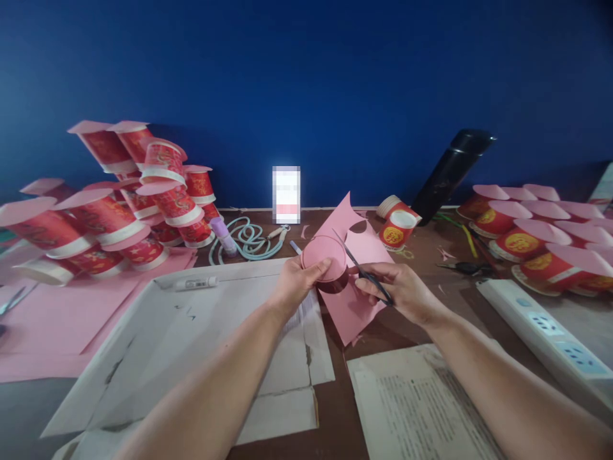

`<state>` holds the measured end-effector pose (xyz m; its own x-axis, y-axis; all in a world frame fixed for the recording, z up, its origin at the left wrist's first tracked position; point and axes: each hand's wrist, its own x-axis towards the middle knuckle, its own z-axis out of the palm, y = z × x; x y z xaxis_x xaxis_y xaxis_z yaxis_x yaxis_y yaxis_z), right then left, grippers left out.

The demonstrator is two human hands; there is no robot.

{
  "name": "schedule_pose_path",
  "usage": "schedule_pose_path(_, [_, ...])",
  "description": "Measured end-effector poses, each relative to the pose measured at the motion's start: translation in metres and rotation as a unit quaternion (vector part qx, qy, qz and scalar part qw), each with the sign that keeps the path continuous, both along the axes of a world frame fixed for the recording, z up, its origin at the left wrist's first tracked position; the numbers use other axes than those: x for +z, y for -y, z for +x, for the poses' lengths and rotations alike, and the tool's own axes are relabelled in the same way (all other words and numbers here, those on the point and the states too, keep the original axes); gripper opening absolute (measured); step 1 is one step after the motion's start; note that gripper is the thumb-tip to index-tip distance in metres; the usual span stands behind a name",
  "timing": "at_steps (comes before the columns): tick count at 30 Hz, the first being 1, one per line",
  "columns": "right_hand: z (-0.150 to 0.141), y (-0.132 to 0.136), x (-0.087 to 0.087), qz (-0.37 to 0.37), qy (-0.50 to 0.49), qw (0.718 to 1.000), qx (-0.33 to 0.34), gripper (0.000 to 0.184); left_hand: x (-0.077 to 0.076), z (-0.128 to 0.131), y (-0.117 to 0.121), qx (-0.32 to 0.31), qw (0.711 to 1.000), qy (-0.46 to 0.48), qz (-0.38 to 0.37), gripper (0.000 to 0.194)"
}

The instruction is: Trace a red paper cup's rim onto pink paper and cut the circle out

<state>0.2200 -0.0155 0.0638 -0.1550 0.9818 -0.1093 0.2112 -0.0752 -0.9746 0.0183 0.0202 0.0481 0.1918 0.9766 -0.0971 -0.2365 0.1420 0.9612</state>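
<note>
My left hand (301,278) is closed around a paper cup (339,285), its thumb pressing on the round pink paper (322,255) that covers the cup's top. Most of the cup's side is hidden by the paper and my fingers. Black-handled scissors (368,278) are gripped in my right hand (400,287), with the blades pointing up and left beside the pink round's right edge. Behind and under both hands lies a pink paper sheet (349,322) with a curved piece cut out near its top.
Stacked red cups with pink tops (153,201) stand at left, and more red cups (520,239) at right. Two uncovered cups (395,236) lie near a black flask (453,172). A cable (249,239), glue stick (196,283), cardboard (191,358) and power strip (546,326) surround the hands.
</note>
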Motion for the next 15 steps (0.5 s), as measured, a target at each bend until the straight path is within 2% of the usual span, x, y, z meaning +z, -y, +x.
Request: schedule_pose_path(15, [0.003,0.0001,0.0008,-0.004,0.012,1.0,-0.01,0.047,-0.0001,-0.001,0.0001,-0.005,1.0,0.019,-0.003,0.033])
